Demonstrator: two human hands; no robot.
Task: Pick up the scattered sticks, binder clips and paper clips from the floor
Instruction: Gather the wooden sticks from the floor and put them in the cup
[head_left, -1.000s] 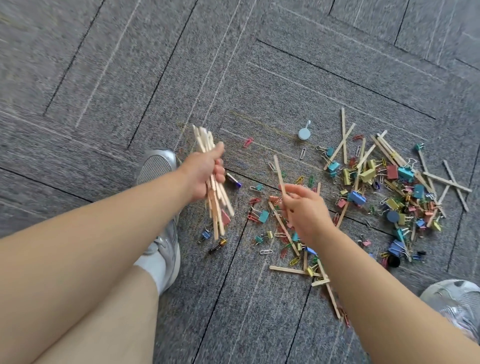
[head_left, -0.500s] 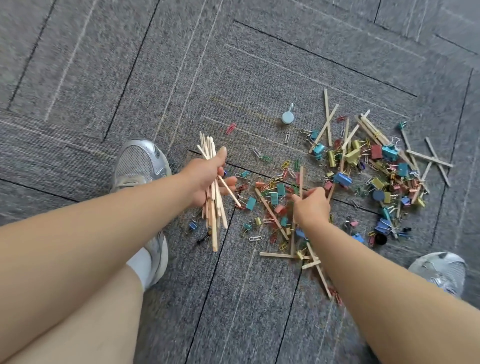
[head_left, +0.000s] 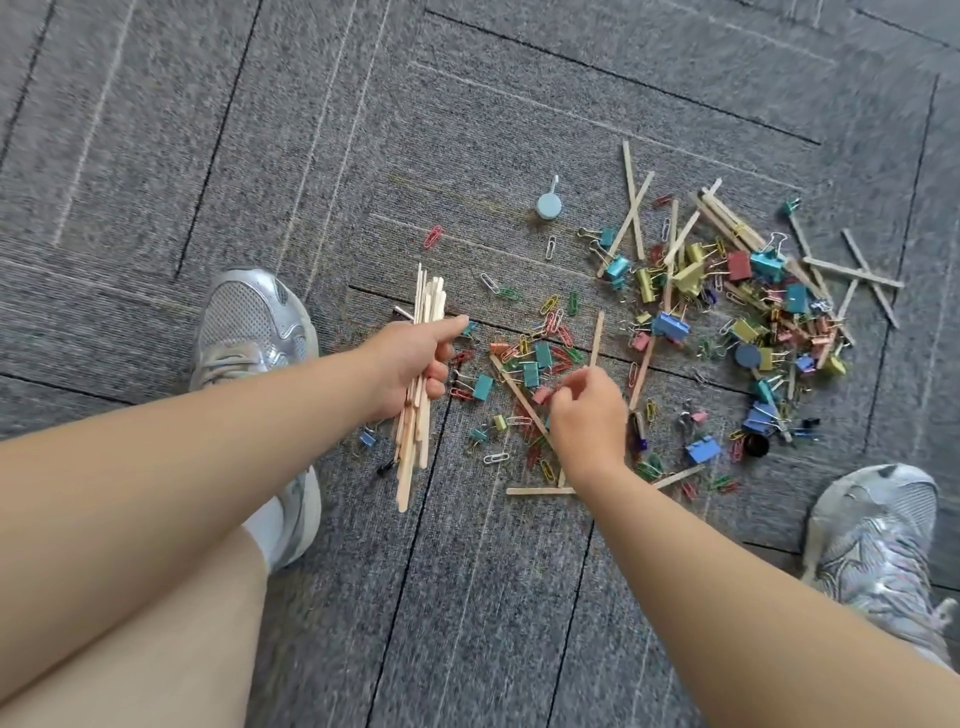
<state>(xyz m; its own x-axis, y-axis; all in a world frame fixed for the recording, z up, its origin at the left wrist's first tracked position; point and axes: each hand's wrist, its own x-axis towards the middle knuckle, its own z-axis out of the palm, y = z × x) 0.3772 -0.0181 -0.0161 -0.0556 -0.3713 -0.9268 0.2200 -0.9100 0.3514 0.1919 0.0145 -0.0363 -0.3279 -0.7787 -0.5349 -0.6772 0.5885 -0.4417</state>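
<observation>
Sticks (head_left: 415, 447) stand bunched in the left hand (head_left: 410, 364), whose fingers curl tightly round them above the grey carpet (head_left: 467, 597). The right hand (head_left: 589, 421) pinches a single stick (head_left: 596, 338) by its lower end, just over mixed binder clips (head_left: 543, 355) and paper clips (head_left: 558, 322). A bigger heap (head_left: 727, 291) of sticks and clips lies further right, between two silver sneakers (head_left: 249, 322).

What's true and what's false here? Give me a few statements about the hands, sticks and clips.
1. The left hand grips a bundle of sticks. True.
2. The right hand holds a binder clip. False: it pinches one stick.
3. The carpet is bare. False: many clips lie on it.
4. The left shoe and the right shoe flank the clips. True.
</observation>
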